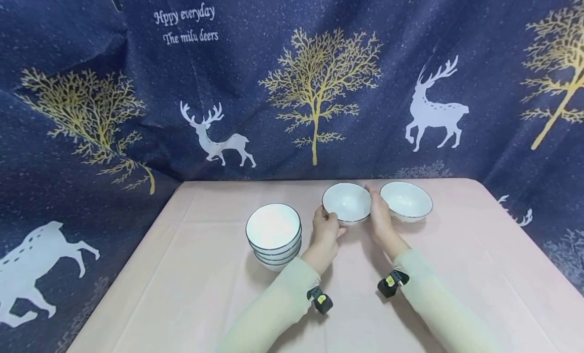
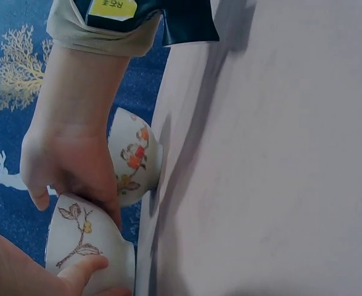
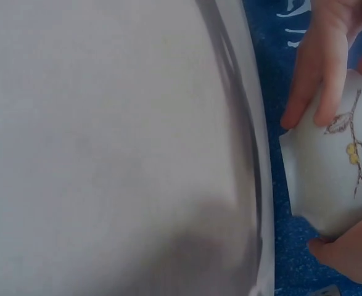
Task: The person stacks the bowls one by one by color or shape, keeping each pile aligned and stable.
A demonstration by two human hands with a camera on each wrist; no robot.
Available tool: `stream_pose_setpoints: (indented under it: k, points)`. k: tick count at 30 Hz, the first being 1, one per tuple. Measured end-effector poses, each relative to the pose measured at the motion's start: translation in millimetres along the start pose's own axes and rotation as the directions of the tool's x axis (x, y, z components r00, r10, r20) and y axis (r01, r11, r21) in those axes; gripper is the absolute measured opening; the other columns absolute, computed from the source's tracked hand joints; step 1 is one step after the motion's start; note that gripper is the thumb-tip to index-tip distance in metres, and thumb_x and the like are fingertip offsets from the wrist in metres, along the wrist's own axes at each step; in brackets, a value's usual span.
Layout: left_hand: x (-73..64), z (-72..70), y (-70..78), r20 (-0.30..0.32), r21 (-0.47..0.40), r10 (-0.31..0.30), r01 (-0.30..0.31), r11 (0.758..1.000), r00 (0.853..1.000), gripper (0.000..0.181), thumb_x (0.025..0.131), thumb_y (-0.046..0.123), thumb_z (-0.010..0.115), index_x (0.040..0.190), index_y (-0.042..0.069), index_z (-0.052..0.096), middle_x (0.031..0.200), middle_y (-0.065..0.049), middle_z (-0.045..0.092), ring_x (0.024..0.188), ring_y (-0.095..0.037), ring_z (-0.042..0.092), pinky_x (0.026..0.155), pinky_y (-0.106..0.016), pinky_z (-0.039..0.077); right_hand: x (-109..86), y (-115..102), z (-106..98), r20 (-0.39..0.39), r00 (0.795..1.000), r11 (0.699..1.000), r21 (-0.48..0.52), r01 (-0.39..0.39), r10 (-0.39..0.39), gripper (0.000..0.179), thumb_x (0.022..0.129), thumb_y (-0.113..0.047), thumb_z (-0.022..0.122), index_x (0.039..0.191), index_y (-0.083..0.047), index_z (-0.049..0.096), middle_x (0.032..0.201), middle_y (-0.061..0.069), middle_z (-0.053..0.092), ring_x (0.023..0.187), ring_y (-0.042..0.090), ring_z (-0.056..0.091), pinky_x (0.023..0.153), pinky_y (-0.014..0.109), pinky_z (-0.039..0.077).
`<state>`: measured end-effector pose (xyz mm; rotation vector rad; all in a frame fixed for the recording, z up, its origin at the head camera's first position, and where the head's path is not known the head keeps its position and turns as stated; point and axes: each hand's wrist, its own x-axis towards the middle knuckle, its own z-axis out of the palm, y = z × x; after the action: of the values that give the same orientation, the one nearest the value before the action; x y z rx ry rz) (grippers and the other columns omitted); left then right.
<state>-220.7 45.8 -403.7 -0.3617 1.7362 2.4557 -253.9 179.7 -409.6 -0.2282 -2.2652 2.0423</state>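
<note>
Between my two hands is a white bowl [image 1: 347,203] with a dark rim, held mouth up. My left hand [image 1: 325,236] grips its near left side, fingers at the lower wall. On the opposite side my right hand [image 1: 379,215] holds the wall near the rim. A brown branch with yellow berries decorates the bowl's outside [image 2: 85,237] in the left wrist view. From the right wrist camera, the foot of this bowl [image 3: 319,166] shows just off the table edge. A similar bowl [image 1: 406,200] stands immediately right of my right hand, with orange flowers on its wall [image 2: 134,154].
A stack of several matching bowls [image 1: 274,228] stands left of my left forearm. The table [image 1: 191,292] has a pale pink cloth. Behind it hangs a dark blue curtain [image 1: 274,18] printed with deer and golden trees. Small black cameras [image 1: 320,299] sit on both wrists.
</note>
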Motion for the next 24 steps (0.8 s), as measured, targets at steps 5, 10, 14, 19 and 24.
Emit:
stream_pose_setpoints:
  k: [5,10,14,19,24]
  points:
    - [-6.0,-2.5,0.2,0.023,0.006,-0.003,0.003,1.000,1.000,0.056,0.098,-0.001,0.036,0.150,-0.003,0.016,0.151,-0.028,0.022,0.132,-0.043,0.038,0.092,-0.036,0.055,-7.0,-2,-5,0.030,1.000,0.997,0.071,-0.008,0.005,0.054,0.106,-0.035,0.015,0.154,-0.011,0.020,0.160,0.006,0.018,0.147,0.020,0.014,0.120,0.032,0.016]
    - [-10.9,-6.8,0.4,0.041,0.047,-0.009,0.008,0.999,0.999,0.055,0.098,0.000,0.036,0.149,-0.003,0.017,0.150,-0.028,0.024,0.131,-0.043,0.039,0.091,-0.035,0.055,-12.2,-5,-8,0.049,0.999,0.982,0.190,-0.014,0.005,0.054,0.107,-0.035,0.019,0.153,-0.007,0.019,0.159,0.010,0.018,0.146,0.019,0.015,0.120,0.029,0.017]
    - [-15.0,-10.6,0.2,0.058,0.062,-0.007,0.003,0.998,0.998,0.054,0.098,0.000,0.036,0.149,-0.004,0.018,0.150,-0.029,0.024,0.131,-0.044,0.040,0.091,-0.036,0.055,-12.9,-5,-9,0.063,0.998,0.962,0.273,-0.005,-0.013,0.053,0.107,-0.031,0.018,0.152,-0.002,0.017,0.157,0.013,0.022,0.146,0.018,0.017,0.119,0.025,0.017]
    - [-19.1,-14.8,-0.4,0.075,0.085,-0.015,0.009,0.996,0.997,0.054,0.098,0.000,0.035,0.149,-0.004,0.018,0.150,-0.028,0.024,0.130,-0.043,0.041,0.089,-0.032,0.056,-16.2,-4,-14,0.089,0.996,0.969,0.248,0.001,-0.024,0.055,0.107,-0.034,0.012,0.153,-0.003,0.014,0.158,0.013,0.022,0.146,0.017,0.014,0.120,0.025,0.011]
    - [-23.7,-19.6,0.1,0.091,0.099,-0.020,0.011,0.995,0.996,0.055,0.098,-0.002,0.035,0.149,-0.004,0.018,0.151,-0.028,0.023,0.130,-0.043,0.041,0.087,-0.030,0.057,-19.8,-3,-18,0.115,0.993,0.975,0.222,-0.007,-0.019,0.058,0.106,-0.037,0.008,0.153,-0.003,0.009,0.158,0.014,0.019,0.147,0.019,0.011,0.121,0.029,0.008]
